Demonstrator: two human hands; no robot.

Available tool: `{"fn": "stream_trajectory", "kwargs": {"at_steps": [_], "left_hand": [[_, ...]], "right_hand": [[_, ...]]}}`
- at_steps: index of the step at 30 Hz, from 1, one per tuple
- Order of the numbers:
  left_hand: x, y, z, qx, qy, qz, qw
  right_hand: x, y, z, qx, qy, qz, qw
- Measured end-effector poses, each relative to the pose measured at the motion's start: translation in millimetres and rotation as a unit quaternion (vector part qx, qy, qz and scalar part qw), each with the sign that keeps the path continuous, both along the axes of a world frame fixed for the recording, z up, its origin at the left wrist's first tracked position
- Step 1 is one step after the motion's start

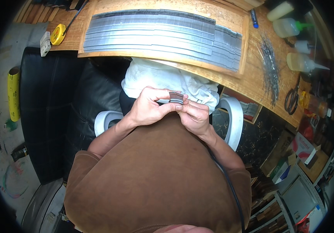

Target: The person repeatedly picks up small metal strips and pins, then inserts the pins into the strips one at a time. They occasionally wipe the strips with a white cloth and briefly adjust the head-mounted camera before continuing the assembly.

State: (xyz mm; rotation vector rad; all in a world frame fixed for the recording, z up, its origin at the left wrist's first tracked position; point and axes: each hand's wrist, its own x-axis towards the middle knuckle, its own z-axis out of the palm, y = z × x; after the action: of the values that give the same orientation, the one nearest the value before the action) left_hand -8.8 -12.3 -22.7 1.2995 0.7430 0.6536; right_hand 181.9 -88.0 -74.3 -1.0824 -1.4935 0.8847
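Over my lap, my left hand [150, 106] is closed, with thumb and fingers pinching a small stack of thin metal pieces [176, 97]. Its surface looks dark brown-grey with lighter edges. My right hand [195, 116] meets it from the other side, fingertips closed at the stack's right end; part of the stack is hidden by the fingers. Ahead on the table, a shallow wooden tray [245, 44] holds long overlapping rows of similar-looking thin grey metal pieces [151, 35]. Beneath the hands' far side lies a white cloth [147, 73].
Right on the wooden table [229, 79] lie thin wires [270, 70], scissors [292, 100], a blue marker [254, 18] and squeeze bottles [285, 28]. A yellow tape measure [58, 34] sits far left. White chair armrests [233, 120] flank me; a black sofa [52, 108] stands left.
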Motion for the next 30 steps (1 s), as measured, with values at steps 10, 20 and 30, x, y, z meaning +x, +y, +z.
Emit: {"fn": "stream_trajectory", "kwargs": {"at_steps": [10,20,30], "left_hand": [[0,-3,5,0.068,0.036,0.014,0.997],[-1,1,-6,-0.001,-0.031,0.035,0.999],[-3,6,5,0.035,0.022,-0.02,0.999]], "right_hand": [[-1,0,-7,-0.023,0.048,0.027,0.998],[13,12,38,-0.109,-0.042,0.097,0.988],[31,42,96,-0.095,-0.052,0.028,0.994]]}}
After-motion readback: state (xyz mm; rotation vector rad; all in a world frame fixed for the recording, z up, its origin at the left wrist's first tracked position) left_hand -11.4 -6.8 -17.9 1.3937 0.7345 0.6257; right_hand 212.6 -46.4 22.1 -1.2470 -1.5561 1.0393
